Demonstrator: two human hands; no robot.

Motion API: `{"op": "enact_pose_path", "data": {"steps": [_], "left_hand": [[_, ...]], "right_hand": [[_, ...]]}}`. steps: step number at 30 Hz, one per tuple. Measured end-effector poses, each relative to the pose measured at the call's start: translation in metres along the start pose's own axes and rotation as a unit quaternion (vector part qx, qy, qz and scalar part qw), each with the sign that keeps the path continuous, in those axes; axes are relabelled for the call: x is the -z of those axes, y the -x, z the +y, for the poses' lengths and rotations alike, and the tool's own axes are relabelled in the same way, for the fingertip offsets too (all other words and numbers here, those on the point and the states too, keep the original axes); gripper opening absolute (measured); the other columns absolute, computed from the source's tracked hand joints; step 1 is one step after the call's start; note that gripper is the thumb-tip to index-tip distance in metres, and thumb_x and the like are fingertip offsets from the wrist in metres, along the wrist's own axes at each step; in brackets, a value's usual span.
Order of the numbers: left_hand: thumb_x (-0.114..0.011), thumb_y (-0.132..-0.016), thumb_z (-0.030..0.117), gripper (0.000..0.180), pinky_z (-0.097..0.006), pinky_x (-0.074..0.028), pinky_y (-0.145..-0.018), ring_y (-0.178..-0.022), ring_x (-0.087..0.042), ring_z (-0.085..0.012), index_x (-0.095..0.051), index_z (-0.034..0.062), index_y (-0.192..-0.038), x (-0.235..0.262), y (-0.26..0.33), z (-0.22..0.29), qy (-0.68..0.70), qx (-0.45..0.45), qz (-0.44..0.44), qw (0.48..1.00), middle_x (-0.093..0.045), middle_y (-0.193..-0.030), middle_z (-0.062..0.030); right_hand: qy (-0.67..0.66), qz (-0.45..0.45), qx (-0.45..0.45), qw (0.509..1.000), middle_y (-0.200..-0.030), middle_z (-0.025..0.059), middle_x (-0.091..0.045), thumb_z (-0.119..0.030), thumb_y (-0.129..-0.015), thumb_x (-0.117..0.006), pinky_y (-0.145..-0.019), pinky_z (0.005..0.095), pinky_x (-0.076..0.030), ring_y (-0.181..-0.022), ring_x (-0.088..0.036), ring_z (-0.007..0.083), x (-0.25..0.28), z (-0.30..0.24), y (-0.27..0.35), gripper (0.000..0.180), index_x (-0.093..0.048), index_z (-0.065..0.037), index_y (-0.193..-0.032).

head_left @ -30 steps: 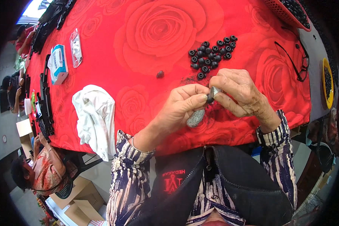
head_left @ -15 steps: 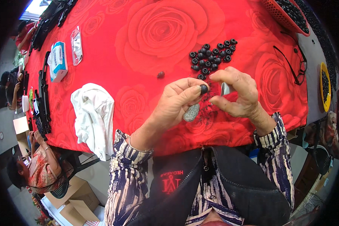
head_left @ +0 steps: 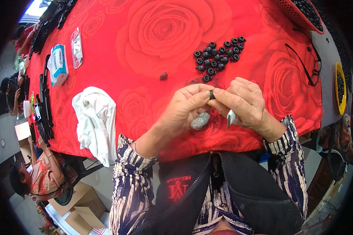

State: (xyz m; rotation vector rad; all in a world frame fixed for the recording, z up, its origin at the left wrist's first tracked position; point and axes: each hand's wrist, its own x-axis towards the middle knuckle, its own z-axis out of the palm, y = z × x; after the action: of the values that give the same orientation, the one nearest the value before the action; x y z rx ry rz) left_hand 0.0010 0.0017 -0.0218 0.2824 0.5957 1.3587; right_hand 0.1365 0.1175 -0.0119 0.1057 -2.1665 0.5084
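Note:
My left hand [head_left: 182, 103] pinches a small round black part [head_left: 211, 94] between thumb and forefinger. Thumb and forefinger of my right hand [head_left: 243, 102] meet the same part from the other side. Out of my right hand's curled fingers sticks a flat, silvery, blade-like piece [head_left: 231, 117]. A grey speckled oval stone [head_left: 200, 121] shows just below my left fingers; whether they touch it, I cannot tell. Beyond my hands lies a cluster of black round parts [head_left: 222, 53], several with a hole in the top. Dark crumbs are scattered around my hands.
A single dark piece [head_left: 163, 76] lies left of the cluster. Farther left are a white cloth [head_left: 95, 121], a tissue box [head_left: 59, 66] and a clear packet [head_left: 77, 49]. To the right are eyeglasses [head_left: 310, 74], a red basket [head_left: 294, 15] and a yellow bowl [head_left: 343, 100]. Other people sit along the left.
My right hand, apart with thumb and forefinger spread before, has closed in and its fingertips are now at the black part. The blade-like piece has moved nearer to me.

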Motion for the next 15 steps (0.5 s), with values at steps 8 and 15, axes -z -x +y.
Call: {"op": "enact_pose_path", "data": {"steps": [8, 15], "left_hand": [[-0.058, -0.086, 0.007, 0.016, -0.016, -0.043, -0.061, -0.074, -0.053, -0.0036, -0.058, 0.0006, -0.101, -0.008, 0.005, 0.006, -0.113, -0.119, 0.038, 0.986, -0.060, -0.089, -0.0026], [-0.058, -0.086, 0.006, 0.017, -0.019, -0.044, -0.068, -0.079, -0.054, -0.0052, -0.057, 0.0002, -0.101, -0.009, 0.006, 0.005, -0.139, -0.113, 0.043, 0.983, -0.060, -0.091, -0.0034]], "right_hand": [[-0.040, -0.010, -0.034, 0.999, -0.060, 0.0044, -0.045, -0.003, -0.064, -0.071, -0.042, 0.0294, -0.035, -0.047, -0.045, 0.0184, 0.005, 0.001, -0.003, 0.022, -0.056, 0.000, -0.080], [-0.035, -0.015, -0.052, 0.998, -0.064, 0.0069, -0.049, -0.003, -0.061, -0.068, -0.044, 0.0308, -0.038, -0.049, -0.047, 0.0209, 0.010, 0.003, -0.008, 0.027, -0.055, 0.000, -0.085]]}}
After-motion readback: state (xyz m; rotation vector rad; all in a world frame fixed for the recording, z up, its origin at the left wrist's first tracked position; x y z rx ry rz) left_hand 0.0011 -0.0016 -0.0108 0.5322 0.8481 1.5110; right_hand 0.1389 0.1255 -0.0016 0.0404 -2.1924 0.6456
